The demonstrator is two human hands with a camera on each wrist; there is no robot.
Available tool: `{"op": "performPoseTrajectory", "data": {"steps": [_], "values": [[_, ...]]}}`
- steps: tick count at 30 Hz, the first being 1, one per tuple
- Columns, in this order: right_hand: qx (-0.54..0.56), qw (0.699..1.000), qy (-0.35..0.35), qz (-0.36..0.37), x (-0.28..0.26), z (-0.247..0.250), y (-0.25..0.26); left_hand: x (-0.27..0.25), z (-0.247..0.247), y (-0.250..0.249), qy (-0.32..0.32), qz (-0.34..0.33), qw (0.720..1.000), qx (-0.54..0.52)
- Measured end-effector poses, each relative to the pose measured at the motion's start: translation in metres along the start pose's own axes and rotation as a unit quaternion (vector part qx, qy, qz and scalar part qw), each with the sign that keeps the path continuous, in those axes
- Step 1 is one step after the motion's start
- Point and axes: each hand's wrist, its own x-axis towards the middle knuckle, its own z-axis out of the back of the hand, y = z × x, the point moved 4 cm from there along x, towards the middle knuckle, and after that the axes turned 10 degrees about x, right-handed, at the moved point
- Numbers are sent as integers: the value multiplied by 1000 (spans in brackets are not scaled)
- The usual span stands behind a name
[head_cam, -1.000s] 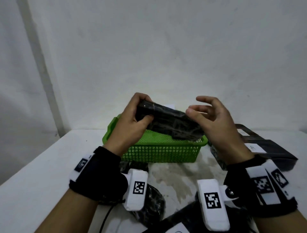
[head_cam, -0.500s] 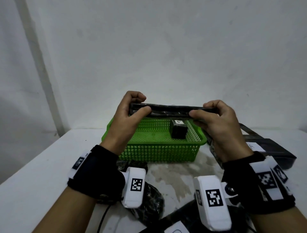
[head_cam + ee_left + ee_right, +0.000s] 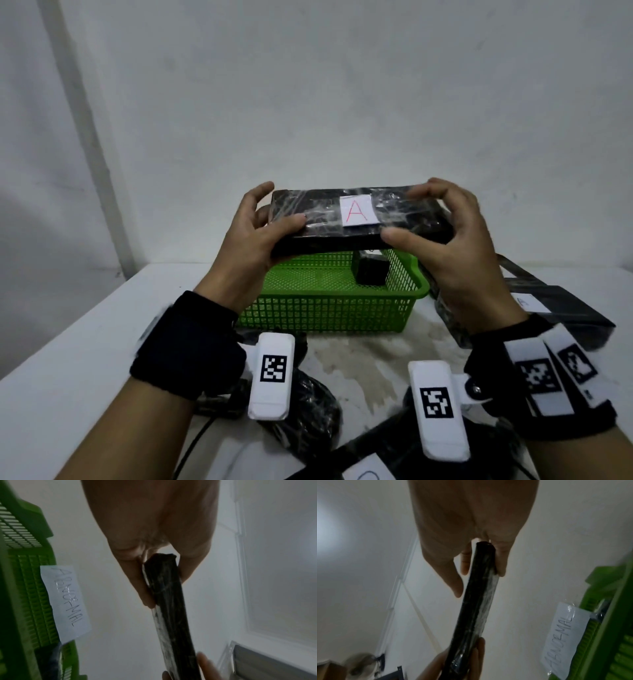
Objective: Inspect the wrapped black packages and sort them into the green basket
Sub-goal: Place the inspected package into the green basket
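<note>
The flat black package [image 3: 325, 219], film-wrapped and bearing a white label marked "A", is held level above the green basket [image 3: 329, 308]. The left hand [image 3: 250, 246] and right hand [image 3: 452, 253] each pinch one end. The basket contains one small black package [image 3: 370, 270]; roughly four more lie on the table [image 3: 68, 342].
</note>
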Motion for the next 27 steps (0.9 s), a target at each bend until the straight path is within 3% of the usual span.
{"op": "performPoseTrajectory", "data": {"steps": [5,11,14,17,19,22,27], "values": [[147,976,-98,-128,5,2,-14,-2,-5,-1,43,-38,998,-8],[109,986,-90,-89,2,3,-7,-4,-5,3,38,-50,998,13],[140,983,-83,-83,4,7,-2,-4,-7,2,83,-42,995,-29],[157,977,-87,-118,5,12,-7,-4,-9,0,129,8,988,-79],[42,986,-86,-133,3,13,-10,-4,-10,-2,108,5,993,-48],[-148,981,-36,-121,-4,10,-6,-5,-12,-7,51,-34,998,16],[-139,975,131,-113,-13,-20,1,-15,-25,-13,27,-113,982,149]]}}
